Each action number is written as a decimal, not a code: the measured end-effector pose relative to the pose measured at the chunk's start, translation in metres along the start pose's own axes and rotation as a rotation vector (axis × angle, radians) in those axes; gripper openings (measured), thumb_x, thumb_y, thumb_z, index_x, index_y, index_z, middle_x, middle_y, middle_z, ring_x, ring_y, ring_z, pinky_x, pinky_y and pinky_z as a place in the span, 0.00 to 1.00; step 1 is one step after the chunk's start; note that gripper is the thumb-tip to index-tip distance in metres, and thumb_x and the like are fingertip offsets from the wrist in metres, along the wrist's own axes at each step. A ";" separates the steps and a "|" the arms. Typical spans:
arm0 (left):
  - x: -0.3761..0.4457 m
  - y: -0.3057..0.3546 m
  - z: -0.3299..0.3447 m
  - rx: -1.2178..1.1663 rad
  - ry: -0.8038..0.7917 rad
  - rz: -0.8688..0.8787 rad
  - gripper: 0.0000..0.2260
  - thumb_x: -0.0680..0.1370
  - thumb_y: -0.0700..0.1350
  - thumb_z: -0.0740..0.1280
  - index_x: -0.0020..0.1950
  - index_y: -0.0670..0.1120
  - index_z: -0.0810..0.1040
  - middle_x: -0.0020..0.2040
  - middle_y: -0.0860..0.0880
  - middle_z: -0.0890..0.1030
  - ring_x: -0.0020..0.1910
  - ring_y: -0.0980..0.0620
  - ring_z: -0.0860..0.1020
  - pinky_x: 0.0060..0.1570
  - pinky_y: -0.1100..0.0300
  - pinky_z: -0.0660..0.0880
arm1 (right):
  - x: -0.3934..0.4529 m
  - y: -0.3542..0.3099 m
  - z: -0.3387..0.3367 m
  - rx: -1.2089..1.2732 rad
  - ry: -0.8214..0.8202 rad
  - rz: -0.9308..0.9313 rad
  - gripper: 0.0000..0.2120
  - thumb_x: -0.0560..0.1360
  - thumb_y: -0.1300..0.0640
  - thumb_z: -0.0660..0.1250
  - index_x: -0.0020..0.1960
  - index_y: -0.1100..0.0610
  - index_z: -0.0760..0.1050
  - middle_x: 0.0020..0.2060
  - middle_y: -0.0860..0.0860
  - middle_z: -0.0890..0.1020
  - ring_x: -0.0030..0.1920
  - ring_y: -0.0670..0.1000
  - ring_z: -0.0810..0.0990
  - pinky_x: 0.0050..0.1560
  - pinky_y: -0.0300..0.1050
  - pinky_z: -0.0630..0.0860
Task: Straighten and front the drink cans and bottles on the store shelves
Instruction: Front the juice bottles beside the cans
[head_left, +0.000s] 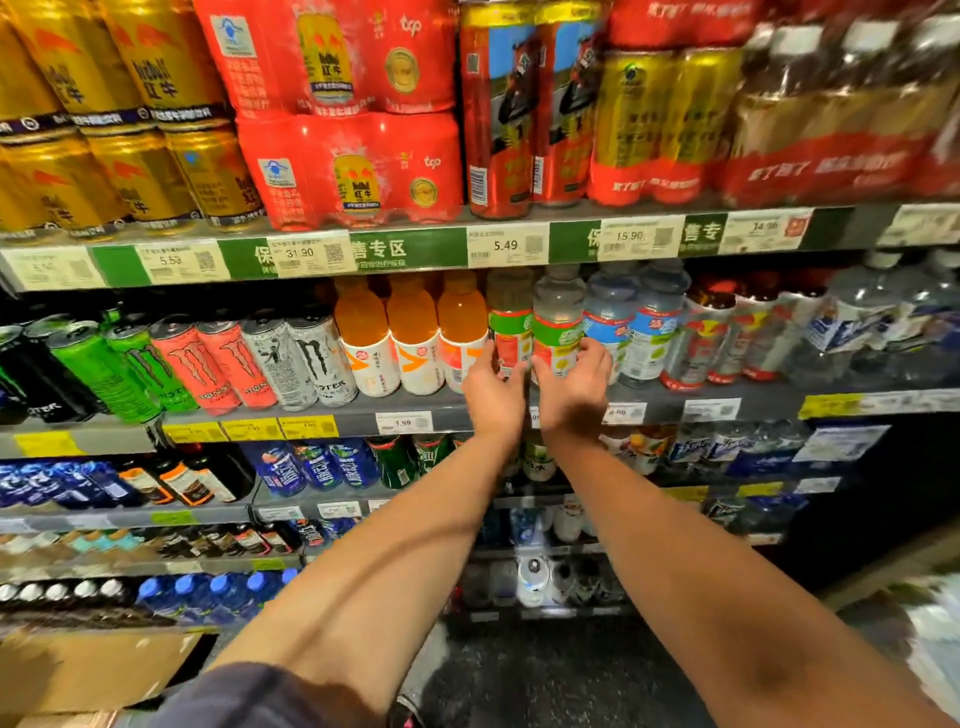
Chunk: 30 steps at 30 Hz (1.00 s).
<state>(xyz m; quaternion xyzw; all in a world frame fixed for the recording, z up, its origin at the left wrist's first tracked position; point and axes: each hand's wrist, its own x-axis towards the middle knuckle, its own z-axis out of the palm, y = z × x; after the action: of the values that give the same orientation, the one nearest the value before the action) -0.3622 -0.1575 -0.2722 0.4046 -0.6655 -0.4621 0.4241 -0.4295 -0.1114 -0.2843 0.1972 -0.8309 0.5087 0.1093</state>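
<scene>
On the second shelf (363, 415) stand two clear bottles with green and red labels. My left hand (493, 397) grips the base of the left one (510, 325). My right hand (574, 389) grips the base of the right one (558, 325), thumb on its left side and fingers curled round its right. Both bottles stand upright at the shelf's front edge. Three orange drink bottles (413, 332) stand just left of them, and blue-labelled clear bottles (631, 327) just right.
Monster cans (218, 364) in green, pink and white lean along the left of the same shelf. The shelf above holds gold cans (130, 130), red multipacks (353, 166) and price tags. Lower shelves hold blue bottles and dark cans. A cardboard box (93, 670) sits at the bottom left.
</scene>
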 end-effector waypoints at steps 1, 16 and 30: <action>0.002 -0.001 0.002 0.038 0.023 0.014 0.18 0.76 0.40 0.70 0.66 0.45 0.78 0.57 0.48 0.84 0.56 0.50 0.82 0.59 0.52 0.78 | 0.000 -0.001 0.003 0.000 0.023 0.014 0.28 0.68 0.42 0.75 0.60 0.55 0.71 0.55 0.52 0.76 0.54 0.54 0.78 0.48 0.51 0.79; 0.012 -0.003 0.021 0.159 0.171 0.027 0.10 0.75 0.45 0.72 0.56 0.51 0.80 0.48 0.52 0.84 0.47 0.53 0.82 0.50 0.52 0.79 | 0.003 0.006 0.007 0.112 0.088 0.044 0.27 0.66 0.44 0.77 0.58 0.56 0.74 0.53 0.52 0.77 0.50 0.55 0.79 0.43 0.51 0.79; 0.014 -0.006 0.032 0.180 0.229 -0.029 0.15 0.74 0.46 0.72 0.60 0.49 0.78 0.54 0.51 0.83 0.53 0.50 0.81 0.55 0.47 0.78 | 0.006 0.009 0.012 0.092 0.071 0.002 0.32 0.63 0.47 0.78 0.61 0.58 0.71 0.55 0.55 0.74 0.56 0.57 0.77 0.52 0.55 0.79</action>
<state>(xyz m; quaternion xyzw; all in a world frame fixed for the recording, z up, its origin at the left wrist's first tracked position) -0.3960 -0.1636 -0.2820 0.5009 -0.6456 -0.3574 0.4523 -0.4389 -0.1203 -0.2944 0.1829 -0.8025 0.5530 0.1290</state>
